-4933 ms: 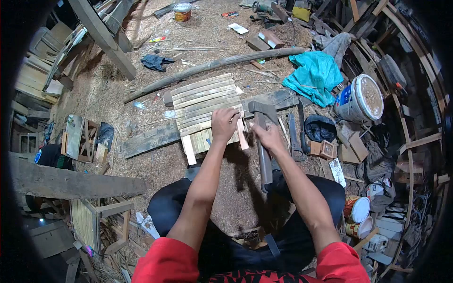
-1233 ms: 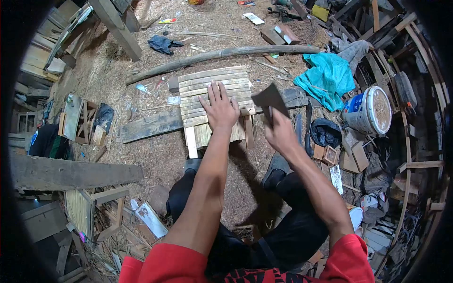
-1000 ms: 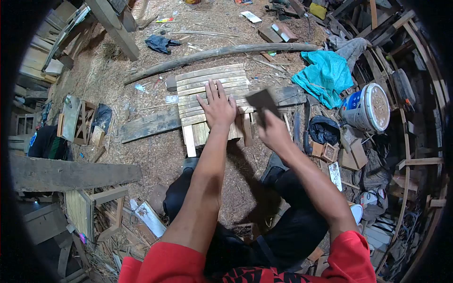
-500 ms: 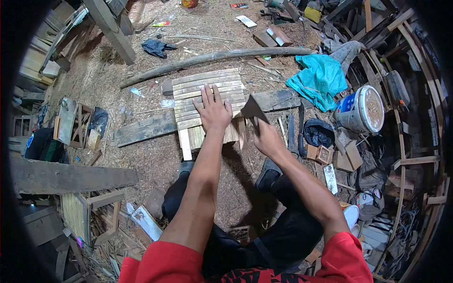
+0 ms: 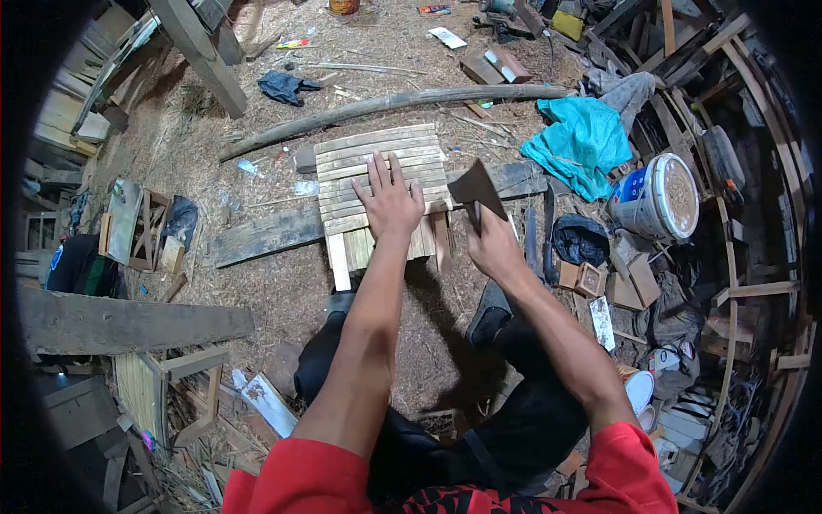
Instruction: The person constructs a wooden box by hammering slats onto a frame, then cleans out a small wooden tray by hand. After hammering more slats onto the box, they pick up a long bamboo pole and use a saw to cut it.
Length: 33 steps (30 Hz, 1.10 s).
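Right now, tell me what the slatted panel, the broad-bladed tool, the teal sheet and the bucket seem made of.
Slatted panel: wood or split bamboo, seemingly unfinished; pale, streaked strips.
Broad-bladed tool: blade probably steel, dull and dark, with a thin, flat face.
Teal sheet: thin cloth or plastic; soft crumples leave it open.
Bucket: likely plastic, smooth, pale with blue print.

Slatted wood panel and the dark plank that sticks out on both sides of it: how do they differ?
The slatted wood panel is pale and yellowish, while the dark plank is grey and weathered. The panel is made of many narrow strips; the plank looks like one long board, its middle hidden. The left hand lies flat on the panel, but no hand touches the plank. Both look wooden.
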Motion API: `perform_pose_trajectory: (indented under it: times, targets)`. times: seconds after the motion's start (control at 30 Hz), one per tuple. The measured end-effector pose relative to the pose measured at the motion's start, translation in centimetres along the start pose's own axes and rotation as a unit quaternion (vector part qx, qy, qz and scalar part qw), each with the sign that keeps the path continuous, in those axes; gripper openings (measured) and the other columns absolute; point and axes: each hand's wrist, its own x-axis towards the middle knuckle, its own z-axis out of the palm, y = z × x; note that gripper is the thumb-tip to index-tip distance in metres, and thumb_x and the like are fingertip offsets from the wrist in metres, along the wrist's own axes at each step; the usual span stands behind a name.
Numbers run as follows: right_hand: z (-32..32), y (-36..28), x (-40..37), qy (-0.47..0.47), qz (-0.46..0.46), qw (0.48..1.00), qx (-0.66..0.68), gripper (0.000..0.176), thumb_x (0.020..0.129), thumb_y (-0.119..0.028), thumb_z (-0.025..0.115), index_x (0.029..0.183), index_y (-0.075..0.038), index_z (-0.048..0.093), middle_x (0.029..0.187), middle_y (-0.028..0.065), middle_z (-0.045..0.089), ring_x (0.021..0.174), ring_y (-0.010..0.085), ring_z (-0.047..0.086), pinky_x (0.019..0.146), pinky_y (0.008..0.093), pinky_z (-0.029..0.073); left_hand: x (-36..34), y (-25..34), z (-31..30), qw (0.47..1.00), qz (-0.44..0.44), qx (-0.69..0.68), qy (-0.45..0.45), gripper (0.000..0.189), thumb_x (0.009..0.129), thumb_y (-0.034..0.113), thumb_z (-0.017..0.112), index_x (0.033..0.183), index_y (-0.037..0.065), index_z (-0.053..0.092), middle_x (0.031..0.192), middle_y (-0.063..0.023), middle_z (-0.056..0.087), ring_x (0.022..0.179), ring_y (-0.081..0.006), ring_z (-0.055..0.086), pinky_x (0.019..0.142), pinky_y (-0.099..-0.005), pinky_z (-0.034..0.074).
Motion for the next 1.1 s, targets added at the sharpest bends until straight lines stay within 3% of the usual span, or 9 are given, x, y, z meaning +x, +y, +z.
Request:
perform_pose_trajectory:
  times: [0.07,0.17,0.3,0.47,0.57,0.7,0.77,0.87,1.1]
  targets:
    - [-1.1,-0.5,-0.6,0.026,-0.016,1.0,-0.005,0.041,0.091,-0.021,0.06,0.128,-0.003,0.055,0.099,0.0259,0.067,0.092,0.0459,0.064,0.081,0.048,0.053,0.2,0.2,0.3,1.0,0.0,-0.003,0.01,0.073,0.093,0.046,0.045,0.154,0.01,0.026,0.162,-0.0141,0.018,0.15,-0.0276,0.014,0.117,-0.0628,0.006]
    - [1.5,1.7,-1.0,0.167,-0.115,0.979,0.001,0.029,0.085,-0.013,0.068,0.106,0.007,0.059,0.088,0.03,0.064,0.085,0.047,0.063,0.072,0.047,0.053,0.0,-0.1,0.2,1.0,-0.001,0.0,0.009,0.072,0.094,0.046,0.044,0.154,0.011,0.027,0.162,-0.0143,0.018,0.15,-0.0276,0.014,0.117,-0.0628,0.007]
    - [3.0,3.8,-0.7,-0.052,0.036,0.997,-0.051,0.035,0.084,-0.011,0.067,0.114,0.005,0.058,0.095,0.0274,0.066,0.089,0.0405,0.067,0.076,0.0426,0.053,0.3,0.1,-0.2,1.0,-0.003,-0.009,-0.003,0.07,0.095,0.045,0.044,0.154,0.011,0.026,0.162,-0.0139,0.018,0.15,-0.0275,0.013,0.117,-0.0627,0.007]
    - [-1.3,-1.1,-1.9,0.006,0.065,0.997,0.036,0.044,0.09,-0.018,0.06,0.13,-0.001,0.055,0.11,0.0218,0.067,0.105,0.0363,0.063,0.091,0.0415,0.049,0.6,-0.1,0.6,1.0,0.002,-0.008,0.027,0.062,0.1,0.04,0.04,0.152,0.009,0.03,0.16,-0.0148,0.022,0.149,-0.0295,0.019,0.116,-0.0623,0.009]
    - [-1.2,-0.6,-2.2,0.024,-0.059,0.964,-0.257,0.037,0.096,-0.019,0.06,0.124,0.006,0.057,0.111,0.0193,0.067,0.101,0.0318,0.064,0.089,0.0362,0.048,0.6,-0.1,0.5,1.0,0.003,-0.002,0.02,0.061,0.1,0.039,0.039,0.152,0.009,0.03,0.16,-0.0146,0.022,0.149,-0.0293,0.018,0.116,-0.0624,0.01]
    - [2.4,2.6,-1.4,0.062,-0.086,0.994,-0.013,0.033,0.092,-0.016,0.063,0.119,0.003,0.059,0.109,0.0212,0.066,0.1,0.0326,0.065,0.089,0.039,0.05,0.5,-0.1,0.6,0.999,0.005,-0.003,0.031,0.06,0.1,0.038,0.04,0.152,0.009,0.031,0.16,-0.0151,0.022,0.149,-0.0291,0.018,0.116,-0.0625,0.01]
    - [2.5,3.2,-0.1,-0.112,0.043,0.989,-0.09,0.027,0.091,-0.013,0.063,0.115,0.0,0.06,0.097,0.0183,0.07,0.091,0.0328,0.067,0.083,0.0373,0.051,0.4,0.0,0.8,1.0,-0.002,-0.013,0.023,0.061,0.099,0.037,0.041,0.152,0.01,0.03,0.161,-0.014,0.02,0.149,-0.0286,0.017,0.117,-0.0627,0.009]
    - [3.3,6.6,-2.2,0.049,-0.123,0.99,-0.043,0.031,0.09,-0.012,0.063,0.119,-0.003,0.06,0.102,0.0235,0.068,0.095,0.0399,0.066,0.082,0.0401,0.052,1.4,-0.1,0.4,1.0,-0.004,-0.017,0.012,0.062,0.098,0.037,0.042,0.153,0.011,0.03,0.161,-0.0135,0.019,0.149,-0.0282,0.016,0.117,-0.0623,0.008]
    - [2.4,3.2,-1.3,0.073,-0.052,0.995,-0.041,0.034,0.089,-0.018,0.063,0.119,-0.002,0.06,0.098,0.0259,0.067,0.092,0.0444,0.064,0.081,0.0469,0.053,0.8,-0.1,0.8,1.0,0.0,-0.016,0.023,0.064,0.096,0.035,0.044,0.153,0.011,0.028,0.161,-0.0136,0.019,0.15,-0.0275,0.015,0.117,-0.0622,0.007]
